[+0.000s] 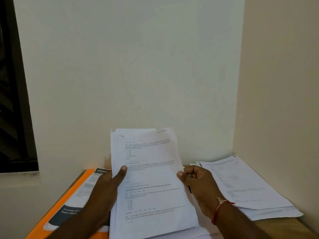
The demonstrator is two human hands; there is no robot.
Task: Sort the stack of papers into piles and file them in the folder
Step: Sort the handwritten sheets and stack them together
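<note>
Stack of papers (151,178): white sheets with small black print in question blocks, top edges uneven and fanned, held tilted up; whether its lower edge touches the worktop (284,226) cannot be told.
Fingers (122,169) of the left hand (105,185): thumb flat on the front sheet at the stack's left edge, the rest hidden behind.
Fingers (180,174) of the right hand (198,181): curled, thumb pinching the stack's right edge.
Right wrist: red thread bracelet (217,209).
Left of the stack: orange folder (57,204) lying flat, a grey-and-white leaflet (81,192) on it.
Right of the stack: second pile (250,187) of printed sheets, flat on the worktop.
Behind the stack: pale wall (138,66).
</note>
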